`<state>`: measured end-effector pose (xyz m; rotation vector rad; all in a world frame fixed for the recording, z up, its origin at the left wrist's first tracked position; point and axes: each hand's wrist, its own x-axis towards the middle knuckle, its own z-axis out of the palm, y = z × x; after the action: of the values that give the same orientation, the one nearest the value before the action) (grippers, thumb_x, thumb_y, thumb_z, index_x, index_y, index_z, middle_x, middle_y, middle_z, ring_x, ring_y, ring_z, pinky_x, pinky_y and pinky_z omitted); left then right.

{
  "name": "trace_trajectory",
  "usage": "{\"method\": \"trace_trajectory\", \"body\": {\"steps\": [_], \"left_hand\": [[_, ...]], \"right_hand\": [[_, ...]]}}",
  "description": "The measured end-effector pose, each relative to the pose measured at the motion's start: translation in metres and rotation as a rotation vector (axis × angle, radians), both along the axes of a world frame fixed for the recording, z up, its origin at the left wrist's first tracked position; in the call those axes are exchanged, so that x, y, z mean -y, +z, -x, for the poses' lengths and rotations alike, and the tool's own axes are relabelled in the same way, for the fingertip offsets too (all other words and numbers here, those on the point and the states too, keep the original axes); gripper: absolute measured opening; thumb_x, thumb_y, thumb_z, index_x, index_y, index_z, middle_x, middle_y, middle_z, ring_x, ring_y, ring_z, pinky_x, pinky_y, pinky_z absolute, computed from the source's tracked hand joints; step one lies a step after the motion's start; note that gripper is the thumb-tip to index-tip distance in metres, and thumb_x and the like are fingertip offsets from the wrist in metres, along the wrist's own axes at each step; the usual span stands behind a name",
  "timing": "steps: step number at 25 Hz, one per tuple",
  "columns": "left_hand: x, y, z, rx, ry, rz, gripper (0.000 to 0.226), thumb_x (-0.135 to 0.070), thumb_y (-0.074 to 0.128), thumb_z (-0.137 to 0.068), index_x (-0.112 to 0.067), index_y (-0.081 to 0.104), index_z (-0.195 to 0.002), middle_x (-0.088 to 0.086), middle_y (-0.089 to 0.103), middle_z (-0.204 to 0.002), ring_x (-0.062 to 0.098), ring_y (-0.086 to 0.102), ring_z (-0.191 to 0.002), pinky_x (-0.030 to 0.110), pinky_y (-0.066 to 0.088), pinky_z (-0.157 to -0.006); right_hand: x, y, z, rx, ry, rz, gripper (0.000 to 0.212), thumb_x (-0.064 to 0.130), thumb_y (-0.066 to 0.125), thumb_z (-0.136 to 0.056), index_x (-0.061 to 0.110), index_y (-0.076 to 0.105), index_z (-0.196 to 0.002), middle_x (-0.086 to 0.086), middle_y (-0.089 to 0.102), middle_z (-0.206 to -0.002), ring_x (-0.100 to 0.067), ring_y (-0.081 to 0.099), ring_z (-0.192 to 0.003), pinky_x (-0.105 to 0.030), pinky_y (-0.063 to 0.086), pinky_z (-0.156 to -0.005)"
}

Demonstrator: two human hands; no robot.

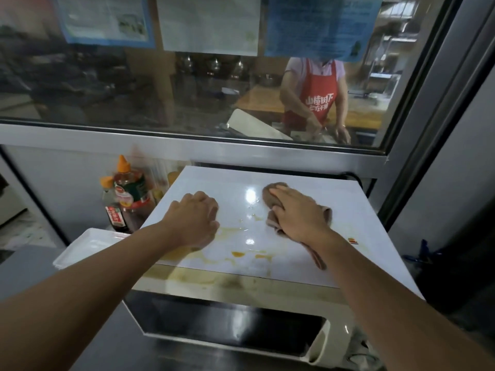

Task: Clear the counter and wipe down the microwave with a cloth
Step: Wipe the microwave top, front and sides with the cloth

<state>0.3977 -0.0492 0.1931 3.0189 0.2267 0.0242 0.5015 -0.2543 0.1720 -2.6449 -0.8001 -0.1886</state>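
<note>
Half done at best — orange stains (237,254) line the microwave (294,266) top's front edge. Right hand (297,214) presses the cloth (273,207) flat-fingered; left hand (197,216) rests curled, holding nothing.

- Commercial kitchen, serving-side counter.
- Big window (187,103) in a metal frame looks into a prep room: a person in a red apron (318,97) at a wooden worktop, steel pots (211,65) behind.
- Notices (209,22) taped on the glass.
- Stained microwave (241,277), sauce bottles (128,194), white tray (85,245) on this side.
</note>
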Motion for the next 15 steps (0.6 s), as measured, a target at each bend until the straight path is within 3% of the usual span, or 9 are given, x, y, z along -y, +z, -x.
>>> {"method": "trace_trajectory", "body": {"steps": [4, 7, 9, 11, 13, 15], "left_hand": [[-0.014, 0.006, 0.005, 0.006, -0.046, 0.189, 0.036, -0.025, 0.049, -0.093, -0.017, 0.050, -0.128, 0.006, 0.049, -0.134, 0.028, 0.049, -0.117, 0.044, 0.043, -0.097], [-0.038, 0.007, 0.016, 0.064, -0.049, 0.195, 0.037, -0.021, 0.050, -0.092, -0.015, 0.051, -0.128, 0.003, 0.051, -0.132, 0.022, 0.051, -0.115, 0.043, 0.045, -0.096], [-0.054, 0.005, 0.023, 0.101, -0.022, 0.188, 0.035, -0.018, 0.050, -0.090, -0.015, 0.054, -0.125, 0.004, 0.053, -0.126, 0.021, 0.053, -0.109, 0.040, 0.048, -0.090], [-0.065, 0.002, 0.024, 0.113, -0.034, 0.179, 0.031, -0.017, 0.049, -0.090, -0.015, 0.058, -0.120, 0.003, 0.055, -0.124, 0.020, 0.052, -0.109, 0.039, 0.047, -0.090], [-0.073, -0.002, 0.026, 0.118, -0.061, 0.187, 0.030, -0.016, 0.049, -0.091, -0.017, 0.058, -0.119, 0.002, 0.053, -0.127, 0.020, 0.049, -0.114, 0.040, 0.044, -0.095], [-0.079, -0.006, 0.027, 0.108, -0.098, 0.196, 0.034, -0.014, 0.049, -0.091, -0.018, 0.055, -0.124, 0.000, 0.049, -0.133, 0.020, 0.044, -0.122, 0.041, 0.041, -0.100]], "right_hand": [[-0.019, -0.014, 0.042, -0.026, 0.372, -0.031, 0.047, 0.031, 0.041, -0.090, 0.037, 0.039, -0.137, 0.008, 0.046, -0.142, -0.017, 0.045, -0.125, -0.036, 0.037, -0.102], [-0.009, -0.007, 0.010, -0.196, 0.187, -0.224, 0.041, 0.020, 0.043, -0.094, 0.035, 0.043, -0.132, 0.003, 0.050, -0.133, -0.022, 0.056, -0.109, -0.032, 0.053, -0.081], [-0.014, 0.000, -0.024, -0.165, -0.072, -0.180, 0.037, 0.016, 0.040, -0.096, 0.024, 0.048, -0.132, -0.002, 0.047, -0.140, -0.028, 0.054, -0.115, -0.040, 0.053, -0.090], [-0.034, 0.004, -0.038, -0.069, -0.173, -0.030, 0.038, 0.017, 0.039, -0.096, 0.020, 0.048, -0.133, -0.003, 0.043, -0.146, -0.028, 0.048, -0.124, -0.041, 0.041, -0.103], [-0.062, 0.004, -0.024, -0.015, -0.061, -0.002, 0.040, 0.017, 0.042, -0.094, 0.020, 0.049, -0.133, -0.002, 0.044, -0.145, -0.025, 0.045, -0.128, -0.035, 0.036, -0.105], [-0.074, -0.004, 0.005, -0.052, 0.167, -0.057, 0.041, 0.015, 0.046, -0.091, 0.026, 0.051, -0.131, 0.001, 0.049, -0.140, -0.022, 0.050, -0.123, -0.032, 0.041, -0.099]]}}
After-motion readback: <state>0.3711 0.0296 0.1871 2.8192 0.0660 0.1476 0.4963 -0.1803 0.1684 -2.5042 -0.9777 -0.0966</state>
